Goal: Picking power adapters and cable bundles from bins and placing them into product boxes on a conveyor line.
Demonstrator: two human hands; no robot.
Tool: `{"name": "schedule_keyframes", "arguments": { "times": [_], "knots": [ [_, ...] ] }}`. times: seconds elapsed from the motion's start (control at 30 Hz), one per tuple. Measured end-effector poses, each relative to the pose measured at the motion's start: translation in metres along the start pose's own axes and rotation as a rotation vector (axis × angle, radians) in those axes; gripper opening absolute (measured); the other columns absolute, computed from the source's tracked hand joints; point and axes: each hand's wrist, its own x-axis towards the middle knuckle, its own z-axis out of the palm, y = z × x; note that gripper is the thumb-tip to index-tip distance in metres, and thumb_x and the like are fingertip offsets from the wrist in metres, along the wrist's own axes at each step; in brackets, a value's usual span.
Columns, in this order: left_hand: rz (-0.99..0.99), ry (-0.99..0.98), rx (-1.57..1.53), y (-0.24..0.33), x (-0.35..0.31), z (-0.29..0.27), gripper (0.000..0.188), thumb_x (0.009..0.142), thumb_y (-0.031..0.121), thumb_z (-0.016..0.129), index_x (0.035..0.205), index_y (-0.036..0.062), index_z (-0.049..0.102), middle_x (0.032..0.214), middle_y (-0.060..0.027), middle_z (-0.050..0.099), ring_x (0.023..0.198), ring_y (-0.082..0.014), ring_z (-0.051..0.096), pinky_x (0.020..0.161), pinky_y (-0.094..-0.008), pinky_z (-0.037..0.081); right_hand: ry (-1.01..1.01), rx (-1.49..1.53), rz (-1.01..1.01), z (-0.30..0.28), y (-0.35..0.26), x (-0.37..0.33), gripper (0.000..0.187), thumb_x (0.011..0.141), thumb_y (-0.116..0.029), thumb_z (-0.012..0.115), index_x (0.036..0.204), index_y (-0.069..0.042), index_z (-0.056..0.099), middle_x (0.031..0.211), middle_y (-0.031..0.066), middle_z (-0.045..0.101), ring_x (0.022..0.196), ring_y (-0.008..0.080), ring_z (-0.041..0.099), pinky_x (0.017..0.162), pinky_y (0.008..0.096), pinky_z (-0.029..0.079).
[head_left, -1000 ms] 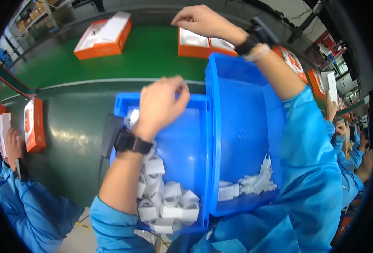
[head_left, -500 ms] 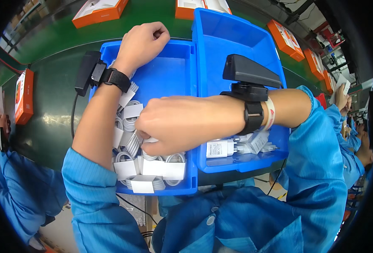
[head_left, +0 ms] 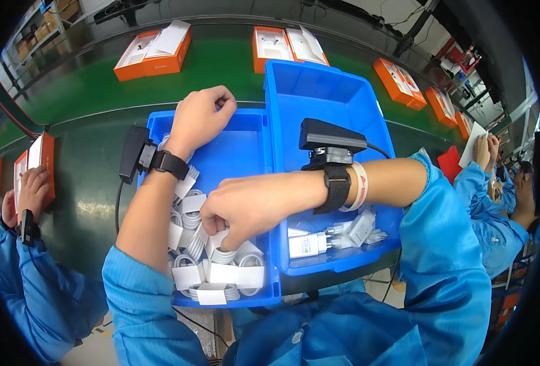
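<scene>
My right hand (head_left: 242, 210) reaches across into the left blue bin (head_left: 233, 134), its fingers closed round the white paper band of a coiled white cable (head_left: 217, 240). Around it lie several more coiled cables (head_left: 250, 271), each with a white band. Curled into a loose fist, my left hand (head_left: 204, 119) hangs over the far part of that bin; whatever it holds, if anything, is hidden. Below my right forearm, white plug chargers (head_left: 306, 245) lie in the near end of the right blue bin (head_left: 318, 91). Both wrists carry a black strapped device.
Open orange boxes (head_left: 154, 55) stand on the green surface (head_left: 221, 61) beyond the bins. At left, a co-worker's hands (head_left: 33, 189) touch an orange box (head_left: 45, 168). Another person's hands (head_left: 488, 151) hold a white sheet at right. A black wire runs beside my left forearm.
The view has tilted, so bins and boxes sit lower in the picture. My right fingers now pinch a banded cable more visibly. At left, the co-worker's hands have come onto the orange box.
</scene>
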Motion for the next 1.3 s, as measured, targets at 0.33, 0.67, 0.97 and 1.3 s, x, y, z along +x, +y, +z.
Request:
{"name": "schedule_keyframes", "arguments": {
  "times": [0.33, 0.67, 0.97, 1.3],
  "knots": [
    [0.048, 0.028, 0.092, -0.011, 0.001, 0.0, 0.019, 0.083, 0.023, 0.063, 0.087, 0.0071, 0.073, 0.084, -0.0118, 0.073, 0.08, -0.0326, 0.069, 0.073, -0.0413, 0.053, 0.512, -0.115, -0.039, -0.127, 0.037, -0.064, 0.037, 0.076, -0.022, 0.078, 0.104, 0.0, 0.067, 0.093, 0.0097, 0.068, 0.09, 0.0198, 0.066, 0.079, 0.0328, 0.054],
    [-0.041, 0.003, 0.03, 0.002, -0.002, -0.002, 0.016, 0.085, 0.019, 0.062, 0.086, 0.0063, 0.072, 0.082, -0.0079, 0.073, 0.076, -0.0248, 0.069, 0.072, -0.0368, 0.054, 0.705, -0.645, 0.448, -0.227, 0.229, -0.089, 0.036, 0.072, -0.022, 0.077, 0.099, -0.001, 0.067, 0.106, 0.0169, 0.068, 0.103, 0.0335, 0.065, 0.089, 0.0417, 0.052],
    [-0.048, -0.006, 0.028, 0.002, 0.0, -0.002, 0.015, 0.085, 0.019, 0.062, 0.086, 0.0065, 0.071, 0.082, -0.0072, 0.073, 0.077, -0.0243, 0.07, 0.072, -0.0361, 0.054, 0.515, -0.518, 0.559, -0.226, 0.256, -0.086, 0.034, 0.073, -0.016, 0.079, 0.101, 0.0, 0.07, 0.102, 0.0163, 0.072, 0.097, 0.0311, 0.068, 0.086, 0.0382, 0.053],
    [-0.002, -0.019, -0.084, -0.007, -0.003, -0.001, 0.016, 0.088, 0.016, 0.062, 0.092, 0.0033, 0.071, 0.085, -0.0136, 0.072, 0.078, -0.0236, 0.07, 0.073, -0.0335, 0.054, 0.937, -0.681, 0.191, -0.18, 0.201, -0.132, 0.025, 0.087, -0.027, 0.067, 0.097, -0.005, 0.073, 0.09, 0.0185, 0.069, 0.087, 0.0356, 0.067, 0.079, 0.0428, 0.053]
  ]
}}
